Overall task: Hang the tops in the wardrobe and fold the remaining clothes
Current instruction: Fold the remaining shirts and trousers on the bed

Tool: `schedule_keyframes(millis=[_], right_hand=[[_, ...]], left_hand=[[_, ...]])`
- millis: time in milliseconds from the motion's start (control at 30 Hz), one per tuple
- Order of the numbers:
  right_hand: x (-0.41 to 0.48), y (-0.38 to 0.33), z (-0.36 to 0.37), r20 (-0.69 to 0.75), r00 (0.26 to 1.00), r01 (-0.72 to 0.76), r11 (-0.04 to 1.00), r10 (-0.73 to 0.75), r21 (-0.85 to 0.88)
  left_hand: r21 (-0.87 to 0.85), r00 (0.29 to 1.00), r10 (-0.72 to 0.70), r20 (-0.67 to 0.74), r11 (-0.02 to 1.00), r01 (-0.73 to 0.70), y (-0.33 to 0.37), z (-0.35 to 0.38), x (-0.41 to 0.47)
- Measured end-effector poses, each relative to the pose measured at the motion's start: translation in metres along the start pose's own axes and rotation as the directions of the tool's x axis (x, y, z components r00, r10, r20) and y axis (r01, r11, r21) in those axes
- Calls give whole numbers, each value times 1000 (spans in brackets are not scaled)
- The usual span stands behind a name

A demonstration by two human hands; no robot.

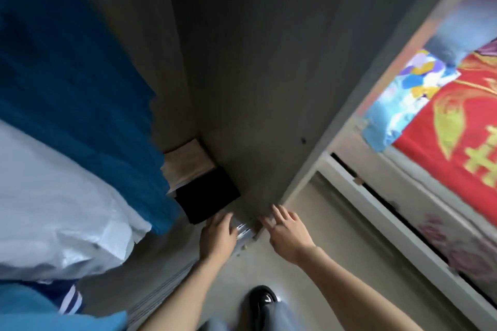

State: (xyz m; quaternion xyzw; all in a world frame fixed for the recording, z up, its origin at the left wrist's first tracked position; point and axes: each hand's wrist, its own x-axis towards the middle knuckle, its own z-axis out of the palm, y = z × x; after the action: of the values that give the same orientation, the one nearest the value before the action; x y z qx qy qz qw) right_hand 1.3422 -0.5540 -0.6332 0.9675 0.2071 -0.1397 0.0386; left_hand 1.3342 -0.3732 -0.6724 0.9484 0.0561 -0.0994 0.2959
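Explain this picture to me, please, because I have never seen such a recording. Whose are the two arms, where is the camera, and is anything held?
There is no machine here. A person wears one camera on the head, so you look down along their own two bare arms. The left hand reaches low into the wardrobe, next to a folded black cloth. The picture is too blurred to tell whether this hand grips anything. The right hand has straight, spread fingers and holds nothing. On the left are a blue garment and a white fabric. On the right lies a red cloth with a yellow pattern. At the bottom you see the person's black shoe on the floor.
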Motion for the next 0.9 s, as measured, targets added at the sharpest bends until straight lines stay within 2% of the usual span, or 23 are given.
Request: schedule_keyframes(millis=[67, 133, 233, 300, 367, 433, 600, 633, 667, 767, 867, 900], right_hand=[[-40, 11, -34, 35, 997, -66, 998, 66, 16], [-78, 18, -56, 34, 989, -142, 990, 141, 22], [-154, 22, -85, 32, 934, -357, 927, 356, 114], [-198, 23, -100, -15, 904, -423, 898, 428, 119], [-245, 21, -109, -56, 856, -509, 857, 513, 77], [-299, 20, -115, -155, 777, -599, 792, 611, 117], [-419, 8, -104, -109, 658, -736, 667, 745, 115], [-456, -1, -101, -137, 607, -776, 621, 783, 107], [-468, -6, -102, -151, 587, -789, 604, 796, 115], [-575, -42, -88, -115, 410, -893, 424, 905, 153], [-670, -91, -81, -83, 197, -966, 208, 977, 151], [-703, -114, -79, -77, 99, -982, 110, 992, 153]], left_hand=[[-35, 996, 92, -15, 995, -93, 22, -16, -11], [-44, 983, 173, 55, 984, -171, 45, -36, -28], [-3, 955, 277, 105, 960, -279, 92, -72, -60], [20, 935, 309, 171, 948, -317, 124, -90, -80], [39, 898, 387, 210, 914, -403, 155, -101, -105], [27, 841, 489, 233, 861, -508, 186, -106, -136], [5, 741, 614, 272, 769, -639, 233, -90, -200], [1, 713, 638, 292, 745, -667, 246, -78, -221], [13, 713, 631, 306, 746, -665, 248, -76, -227], [-47, 570, 702, 426, 647, -761, 285, -30, -313], [-129, 357, 769, 530, 489, -862, 309, 10, -414], [-170, 263, 791, 553, 416, -893, 316, 24, -454]])
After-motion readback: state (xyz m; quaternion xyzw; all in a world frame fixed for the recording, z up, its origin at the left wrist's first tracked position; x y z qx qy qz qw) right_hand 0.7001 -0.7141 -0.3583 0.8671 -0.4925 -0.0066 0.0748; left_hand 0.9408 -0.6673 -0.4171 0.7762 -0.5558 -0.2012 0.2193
